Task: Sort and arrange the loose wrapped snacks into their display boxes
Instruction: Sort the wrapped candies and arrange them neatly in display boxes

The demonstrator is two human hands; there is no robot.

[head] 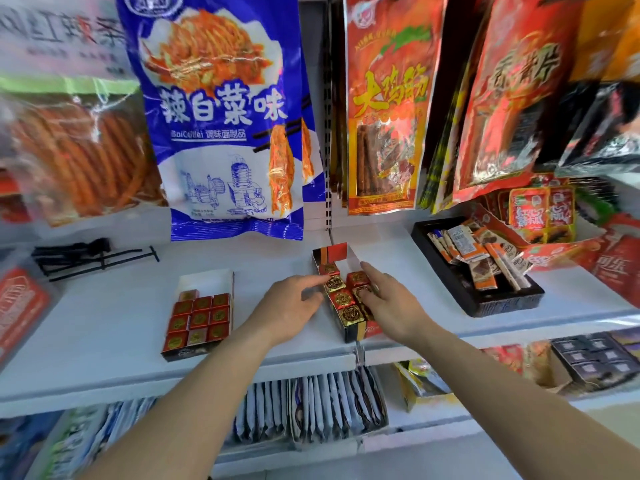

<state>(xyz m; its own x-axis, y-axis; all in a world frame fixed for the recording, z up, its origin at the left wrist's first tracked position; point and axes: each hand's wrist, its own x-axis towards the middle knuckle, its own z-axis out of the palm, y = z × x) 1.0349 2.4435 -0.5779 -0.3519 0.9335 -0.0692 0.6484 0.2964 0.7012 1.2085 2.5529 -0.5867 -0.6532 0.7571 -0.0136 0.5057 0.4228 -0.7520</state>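
From my remote seat I see a white shelf (121,306) with the narrow display box (351,332) near the middle of the view. It is open, and red and gold wrapped snacks (350,314) lie in it in two columns.

At 9 o'clock from this box, apart from it, stands a wider display box (204,278). Its front part is filled with the same kind of red squares (200,318) and its rear part is bare. At 3 o'clock is a black tray (502,304) with orange wrapped bars (481,271) lying loosely in it. At 10 o'clock, far on the shelf, lie some black hooks (90,258). A large blue bag (225,133) hangs at 11 o'clock and a red bag (384,116) at 1 o'clock. Their lower edges hang above the rear of the shelf, near the rear end of the narrow box. Below, at 6 o'clock, upright packets (339,403) stand in rows on the lower shelf.

Both forearms reach up from the lower edge of the view. The left hand (294,299) is beside the left wall of the narrow box, and its straight index finger touches a snack of the left column. It grips nothing that I can see. The right hand (391,299) lies from the right side, with its fingers stretched and resting flat on the right column, not curled round any piece.
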